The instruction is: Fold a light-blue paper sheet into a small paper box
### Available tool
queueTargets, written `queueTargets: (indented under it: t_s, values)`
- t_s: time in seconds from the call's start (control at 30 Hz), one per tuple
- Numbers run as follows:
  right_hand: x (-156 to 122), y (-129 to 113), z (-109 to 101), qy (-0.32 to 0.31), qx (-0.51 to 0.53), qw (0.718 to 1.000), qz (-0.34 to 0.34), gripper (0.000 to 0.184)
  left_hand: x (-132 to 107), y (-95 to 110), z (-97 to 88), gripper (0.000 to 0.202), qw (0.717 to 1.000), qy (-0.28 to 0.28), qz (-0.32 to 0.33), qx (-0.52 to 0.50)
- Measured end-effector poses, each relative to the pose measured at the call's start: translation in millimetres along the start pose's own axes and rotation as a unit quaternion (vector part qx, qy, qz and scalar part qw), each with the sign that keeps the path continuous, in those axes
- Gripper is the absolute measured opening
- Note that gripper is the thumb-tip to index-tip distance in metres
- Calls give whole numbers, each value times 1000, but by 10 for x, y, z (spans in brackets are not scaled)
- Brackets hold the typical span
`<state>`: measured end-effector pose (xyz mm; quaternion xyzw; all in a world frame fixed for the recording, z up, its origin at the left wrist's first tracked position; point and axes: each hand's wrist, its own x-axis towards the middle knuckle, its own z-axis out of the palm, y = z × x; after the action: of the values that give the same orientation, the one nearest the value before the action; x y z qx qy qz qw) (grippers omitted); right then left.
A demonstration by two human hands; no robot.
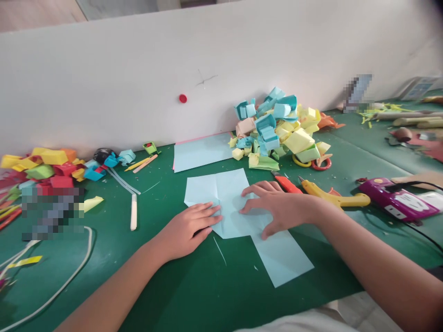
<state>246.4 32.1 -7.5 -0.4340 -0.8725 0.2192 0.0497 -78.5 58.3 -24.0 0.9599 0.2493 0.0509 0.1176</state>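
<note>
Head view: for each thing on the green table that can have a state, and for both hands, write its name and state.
Left hand: palm down, fingers on the creased blue paper
Right hand: fingers spread, over blue paper
Creased blue paper: opened out
Lower-right blue paper: flat
Back blue sheet: flat
Folded paper pieces: heaped
Yellow glue gun: lying down
White cable: loosely curved

At least two blue sheets; one glue gun; one cap.
</note>
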Motion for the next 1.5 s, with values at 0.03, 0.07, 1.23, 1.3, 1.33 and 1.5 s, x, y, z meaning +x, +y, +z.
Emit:
queueTargets:
  t_s: [0.03,0.07,1.23,1.3,1.33,1.5]
  values:
    - [-1,6,9,-3,3,1000,2,64,3,8,-7,42,1000,-3,0,0]
    - [0,12,16,-6,8,1000,5,62,6,16,-14,42,1000,-5,1,0]
    - [79,-61,7,-33,179,979,-91,4,-22,92,15,52,997,-32,56,-36]
    - [53,-60,-34,-57,183,978,-88,6,-20,93,11,51,997,-34,54,-41]
    - [48,-66,-44,-62,183,977,-86,6,-19,93,9,51,997,-34,54,-42]
    - [106,-106,27,-6,160,985,-71,27,-7,95,-1,50,997,-41,57,-36]
